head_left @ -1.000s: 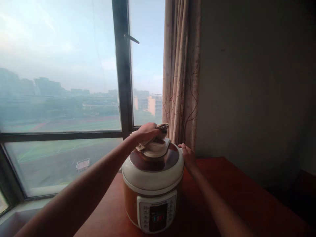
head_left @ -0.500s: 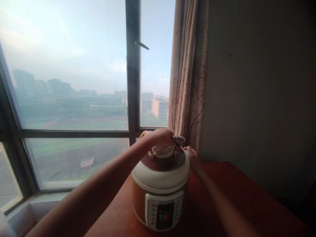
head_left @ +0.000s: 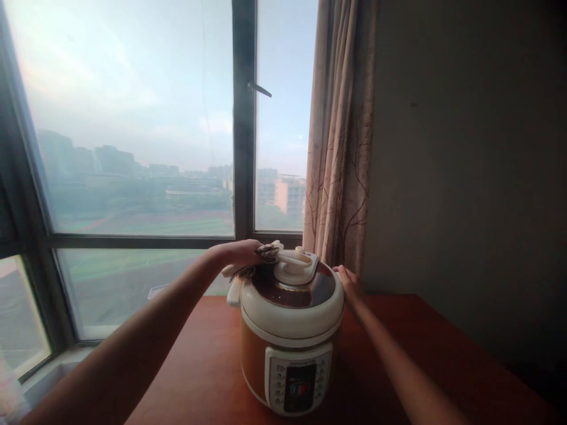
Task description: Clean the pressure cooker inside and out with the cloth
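We have the fingers of our left hand (head_left: 243, 252) curled into a bunched cloth (head_left: 268, 252) at the left edge of the cooker (head_left: 290, 339). Our right hand (head_left: 352, 284) touches the cooker's right rim; we cannot tell whether its fingers close around anything. The cooker stands upright on the reddish counter (head_left: 195, 366), control panel (head_left: 299, 383) towards us, before the window (head_left: 146, 147) and curtain (head_left: 339, 147).
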`<state>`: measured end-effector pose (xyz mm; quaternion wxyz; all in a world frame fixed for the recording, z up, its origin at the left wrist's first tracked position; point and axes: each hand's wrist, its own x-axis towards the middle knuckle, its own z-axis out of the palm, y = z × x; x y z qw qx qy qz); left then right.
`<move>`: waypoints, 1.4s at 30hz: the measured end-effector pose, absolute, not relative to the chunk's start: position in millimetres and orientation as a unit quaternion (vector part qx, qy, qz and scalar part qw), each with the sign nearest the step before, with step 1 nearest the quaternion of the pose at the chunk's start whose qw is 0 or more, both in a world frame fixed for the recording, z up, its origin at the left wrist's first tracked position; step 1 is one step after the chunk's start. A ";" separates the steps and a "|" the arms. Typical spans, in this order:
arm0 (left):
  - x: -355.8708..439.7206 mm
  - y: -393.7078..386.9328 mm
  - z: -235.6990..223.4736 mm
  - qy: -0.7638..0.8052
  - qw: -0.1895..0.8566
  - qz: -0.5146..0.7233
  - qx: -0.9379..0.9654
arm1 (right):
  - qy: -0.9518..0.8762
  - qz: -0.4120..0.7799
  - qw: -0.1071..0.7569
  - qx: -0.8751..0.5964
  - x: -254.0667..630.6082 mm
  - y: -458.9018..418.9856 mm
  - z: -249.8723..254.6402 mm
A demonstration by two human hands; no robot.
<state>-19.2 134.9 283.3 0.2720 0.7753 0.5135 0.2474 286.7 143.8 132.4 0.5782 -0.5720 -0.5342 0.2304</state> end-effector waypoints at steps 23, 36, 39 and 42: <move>-16.0 9.6 183.3 0.486 -0.023 0.317 0.814 | -0.541 0.230 0.561 -0.583 286.0 144.8 133.3; -18.9 135.6 240.5 0.433 0.169 0.302 0.833 | -0.533 0.211 0.558 -0.600 285.6 138.0 137.4; -7.0 143.6 247.7 0.470 0.169 0.284 0.818 | -0.535 0.208 0.556 -0.601 285.9 137.1 136.9; -2.6 142.7 246.0 0.466 0.133 0.273 0.831 | -0.535 0.207 0.555 -0.603 286.5 137.1 136.2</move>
